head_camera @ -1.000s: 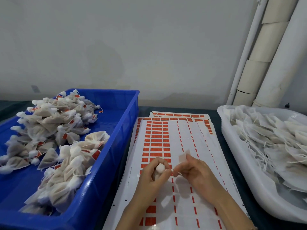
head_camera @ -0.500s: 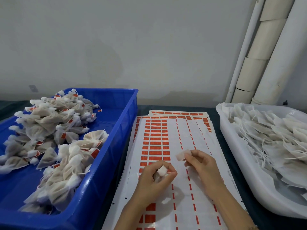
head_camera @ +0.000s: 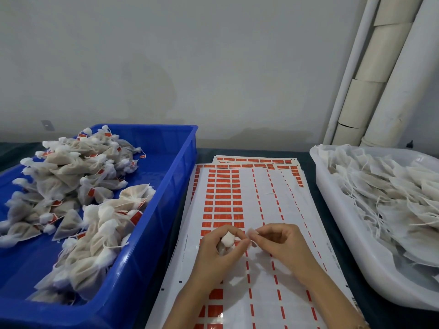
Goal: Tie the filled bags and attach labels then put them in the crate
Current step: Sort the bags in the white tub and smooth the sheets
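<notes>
My left hand [head_camera: 218, 255] grips a small white mesh bag [head_camera: 227, 239], its gathered top sticking out above my fingers. My right hand [head_camera: 282, 245] pinches a small pale label [head_camera: 252, 232] at its fingertips, close beside the bag's top. Both hands hover over the sheets of orange labels [head_camera: 223, 198] in the middle. The blue crate [head_camera: 166, 210] on the left holds several tied, labelled bags [head_camera: 95, 210].
A white tub [head_camera: 337, 233] on the right holds several untied mesh bags [head_camera: 392, 198] with loose strings. Cardboard and white tubes [head_camera: 370, 91] lean against the wall behind it. The dark table shows between the containers.
My right hand lifted the label off the sheet, moved away a little, then came back left to the bag's top. My left hand kept its grip on the bag.
</notes>
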`<act>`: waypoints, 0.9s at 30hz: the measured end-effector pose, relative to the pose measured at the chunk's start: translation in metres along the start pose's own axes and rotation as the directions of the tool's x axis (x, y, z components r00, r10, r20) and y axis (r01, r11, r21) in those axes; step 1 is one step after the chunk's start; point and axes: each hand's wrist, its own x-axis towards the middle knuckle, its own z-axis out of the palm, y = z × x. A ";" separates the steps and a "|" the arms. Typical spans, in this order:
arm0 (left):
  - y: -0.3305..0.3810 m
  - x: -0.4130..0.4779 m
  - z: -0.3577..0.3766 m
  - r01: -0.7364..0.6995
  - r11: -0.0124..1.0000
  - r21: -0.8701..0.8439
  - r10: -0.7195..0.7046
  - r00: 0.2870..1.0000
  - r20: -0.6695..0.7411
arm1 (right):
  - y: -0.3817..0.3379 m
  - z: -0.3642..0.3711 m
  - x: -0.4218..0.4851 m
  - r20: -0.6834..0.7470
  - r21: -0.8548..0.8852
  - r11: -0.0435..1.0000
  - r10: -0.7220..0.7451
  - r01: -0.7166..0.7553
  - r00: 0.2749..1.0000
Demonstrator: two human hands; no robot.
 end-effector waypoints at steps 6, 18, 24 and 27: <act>-0.003 0.001 0.001 0.005 0.999 0.051 -0.002 0.998 -0.059 | 0.001 -0.001 0.000 0.019 0.009 1.000 0.008 -0.008 1.000; -0.007 0.002 0.001 0.068 0.993 0.092 -0.058 0.993 -0.100 | -0.002 -0.003 -0.002 0.044 0.055 0.998 0.032 -0.035 0.998; -0.009 0.003 0.001 0.084 0.995 0.055 -0.076 0.990 -0.121 | -0.003 -0.002 -0.001 0.066 0.110 0.994 0.002 -0.009 0.998; -0.008 0.002 0.001 0.070 0.996 0.049 -0.064 0.992 -0.110 | 0.000 -0.001 0.000 0.040 0.002 1.000 -0.023 0.023 0.999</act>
